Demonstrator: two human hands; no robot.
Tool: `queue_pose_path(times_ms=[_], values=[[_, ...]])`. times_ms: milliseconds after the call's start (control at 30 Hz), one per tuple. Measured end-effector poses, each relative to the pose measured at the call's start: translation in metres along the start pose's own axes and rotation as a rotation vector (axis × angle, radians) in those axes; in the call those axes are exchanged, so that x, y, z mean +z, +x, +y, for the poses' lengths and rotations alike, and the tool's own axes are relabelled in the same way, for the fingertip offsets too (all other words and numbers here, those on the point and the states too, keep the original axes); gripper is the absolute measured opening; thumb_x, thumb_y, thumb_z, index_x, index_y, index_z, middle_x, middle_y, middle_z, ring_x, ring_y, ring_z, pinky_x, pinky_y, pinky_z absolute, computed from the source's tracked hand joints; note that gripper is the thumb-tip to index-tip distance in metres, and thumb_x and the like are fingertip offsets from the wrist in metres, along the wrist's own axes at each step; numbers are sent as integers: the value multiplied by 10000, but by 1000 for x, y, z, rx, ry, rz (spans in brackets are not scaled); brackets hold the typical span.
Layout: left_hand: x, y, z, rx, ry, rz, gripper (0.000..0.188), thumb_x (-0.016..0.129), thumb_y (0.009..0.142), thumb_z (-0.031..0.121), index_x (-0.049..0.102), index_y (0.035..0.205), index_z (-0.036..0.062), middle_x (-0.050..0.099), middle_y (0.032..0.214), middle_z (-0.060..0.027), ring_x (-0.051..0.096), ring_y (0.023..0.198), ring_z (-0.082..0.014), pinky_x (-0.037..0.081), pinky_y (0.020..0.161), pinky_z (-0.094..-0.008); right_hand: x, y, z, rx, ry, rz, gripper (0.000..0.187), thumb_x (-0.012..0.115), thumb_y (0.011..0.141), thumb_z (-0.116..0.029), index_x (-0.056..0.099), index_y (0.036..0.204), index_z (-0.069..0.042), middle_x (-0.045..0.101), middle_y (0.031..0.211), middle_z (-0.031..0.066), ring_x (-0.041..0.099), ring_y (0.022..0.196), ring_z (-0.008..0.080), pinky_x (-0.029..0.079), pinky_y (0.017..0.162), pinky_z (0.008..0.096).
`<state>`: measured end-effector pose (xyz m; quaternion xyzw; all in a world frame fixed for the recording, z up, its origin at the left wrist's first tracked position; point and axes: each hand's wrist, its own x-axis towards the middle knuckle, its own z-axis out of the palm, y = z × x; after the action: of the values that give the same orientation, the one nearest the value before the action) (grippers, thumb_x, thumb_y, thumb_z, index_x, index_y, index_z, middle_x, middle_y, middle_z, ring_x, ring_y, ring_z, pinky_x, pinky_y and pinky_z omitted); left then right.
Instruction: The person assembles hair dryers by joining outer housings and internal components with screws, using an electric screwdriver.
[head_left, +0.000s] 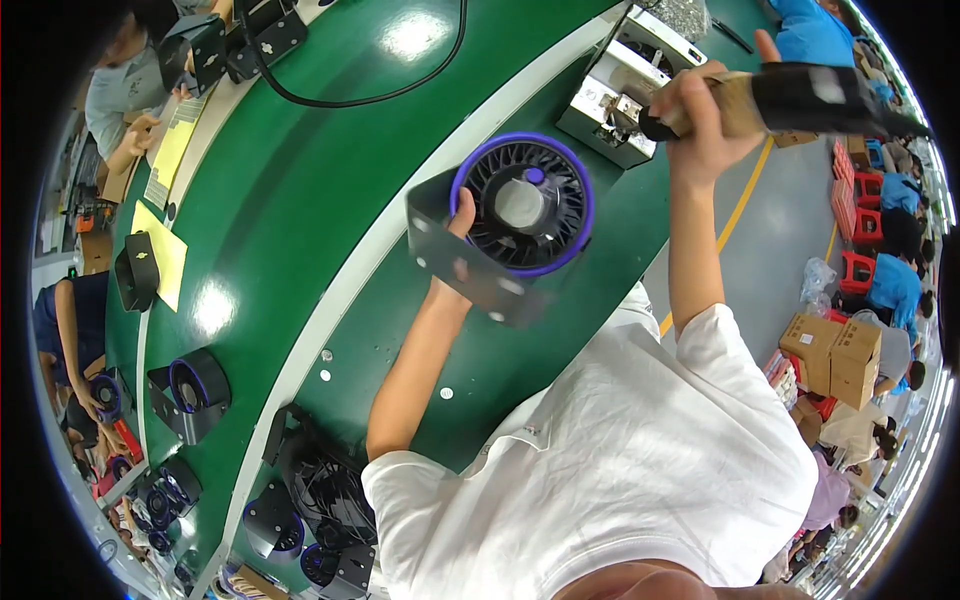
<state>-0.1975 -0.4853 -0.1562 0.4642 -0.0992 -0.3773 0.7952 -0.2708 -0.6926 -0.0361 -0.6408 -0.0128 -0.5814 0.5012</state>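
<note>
1. Two hands busy: left hand (455,262) grips black round fan with purple rim (522,205) above the green bench's (300,190) white edge.
2. Right hand (700,115) fingers closed around black powered screwdriver (790,100), raised near grey metal fixture (615,100).

Two brown cardboard boxes (842,352) stand stacked on the floor at the right, near seated people. Another brown box (795,139) lies further up, beside the yellow floor line. Yellow paper sheets (166,247) lie on the desk's left edge, and a paler printed sheet (172,150) lies above them.
</note>
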Motion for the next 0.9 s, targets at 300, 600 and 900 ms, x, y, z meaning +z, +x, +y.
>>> queue_pose_path(times_ms=[300, 600, 900], values=[[-17, -3, -41, -740, -763, -258, 637, 379, 954, 521, 455, 1302, -7, 565, 1182, -188, 586, 1005, -315, 533, 812, -450, -28, -32, 71, 14, -295, 29, 543, 628, 783, 74, 413, 1279, 23, 586, 723, 71, 573, 517, 138, 466, 468, 254], [-34, 3, -66, -625, -701, -514, 690, 325, 946, 575, 464, 1267, -19, 564, 1162, -196, 588, 973, -336, 516, 833, -443, 26, -5, -12, 275, 56, -27, 594, 565, 787, 7, 336, 1335, 27, 496, 650, 91, 486, 431, 169, 406, 396, 278], [-29, -2, -57, -594, -624, -494, 676, 326, 949, 574, 459, 1268, -8, 560, 1186, -178, 586, 981, -334, 500, 859, -441, 73, -21, -43, 194, 100, -262, 637, 535, 794, -21, 229, 1351, 22, 438, 607, 102, 410, 379, 167, 376, 356, 295]])
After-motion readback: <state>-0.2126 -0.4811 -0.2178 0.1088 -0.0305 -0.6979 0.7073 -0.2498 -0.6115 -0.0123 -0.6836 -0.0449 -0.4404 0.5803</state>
